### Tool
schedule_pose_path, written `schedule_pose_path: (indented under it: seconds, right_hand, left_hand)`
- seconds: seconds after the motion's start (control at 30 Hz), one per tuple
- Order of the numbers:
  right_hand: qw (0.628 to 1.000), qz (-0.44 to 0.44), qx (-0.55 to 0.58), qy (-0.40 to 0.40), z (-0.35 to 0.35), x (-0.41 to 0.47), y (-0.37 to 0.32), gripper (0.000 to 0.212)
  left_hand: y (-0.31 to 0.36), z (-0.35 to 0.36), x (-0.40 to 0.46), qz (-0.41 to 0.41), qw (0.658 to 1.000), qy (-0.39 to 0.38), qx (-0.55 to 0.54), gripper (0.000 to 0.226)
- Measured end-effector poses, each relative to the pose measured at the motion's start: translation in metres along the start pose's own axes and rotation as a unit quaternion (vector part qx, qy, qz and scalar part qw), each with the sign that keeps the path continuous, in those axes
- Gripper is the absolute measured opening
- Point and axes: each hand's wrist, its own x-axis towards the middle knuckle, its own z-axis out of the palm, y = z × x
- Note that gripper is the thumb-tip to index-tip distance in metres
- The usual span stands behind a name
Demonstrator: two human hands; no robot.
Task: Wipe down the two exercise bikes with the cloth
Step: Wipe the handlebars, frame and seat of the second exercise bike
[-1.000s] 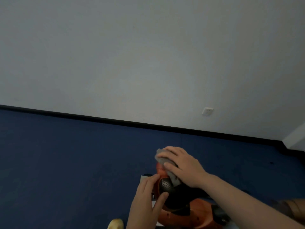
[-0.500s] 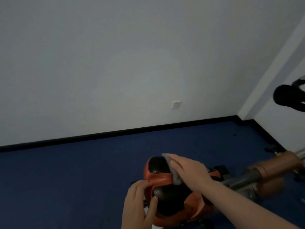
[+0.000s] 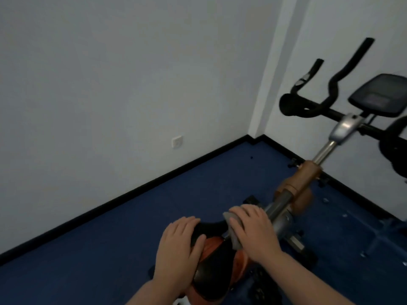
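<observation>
Your view has swung to the right over the last second, so the whole exercise bike (image 3: 293, 190) now shows, where before you saw little more than its saddle against the wall. Take the saddle (image 3: 211, 260) as your landmark: black and orange, it sits low in the frame directly under your arms. Beyond it and to the right, the brown frame rises to a chrome post, the black handlebars (image 3: 308, 106) and a dark console (image 3: 378, 95). Only this one bike is plainly in view; a dark curved shape at the far right edge may belong to the second, but it is cut off and you cannot be sure.

Your left hand (image 3: 178, 247) has shifted from the saddle's near side onto its left flank, where it now lies with fingers straight and together, steadying rather than gripping. Your right hand (image 3: 253, 232) has slid across to the saddle's right front edge, fingers relaxed and flat, pressing the grey cloth (image 3: 232, 230) down against it; the cloth peeks out beneath your fingers.

That suggests the saddle top is largely covered and the wipe is heading towards the post, with the frame, handlebars and console still to do.

No containers appear anywhere around the saddle.
</observation>
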Motion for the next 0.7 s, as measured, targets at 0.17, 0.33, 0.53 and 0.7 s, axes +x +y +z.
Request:
schedule_pose_path:
  seconds: [0.17, 0.33, 0.53, 0.7]
  right_hand:
    - [0.972, 0.227, 0.064, 0.022, 0.007, 0.019, -0.027, 0.047]
    - [0.969, 0.243, 0.044, 0.004, 0.031, -0.026, -0.070, 0.065]
    - [0.949, 0.309, 0.066, -0.003, 0.009, -0.008, -0.075, 0.062]
    - [0.956, 0.292, 0.010, -0.012, 0.023, -0.046, -0.133, 0.070]
  left_hand:
    - [-0.009, 0.004, 0.018, 0.020, 0.999, -0.015, 0.024, 0.039]
    - [-0.012, 0.007, 0.022, 0.038, 0.999, -0.018, 0.018, 0.036]
    - [-0.031, 0.001, 0.032, 0.067, 0.989, -0.091, -0.099, 0.032]
    - [-0.040, 0.001, 0.037, 0.070, 0.979, -0.105, -0.158, 0.028]
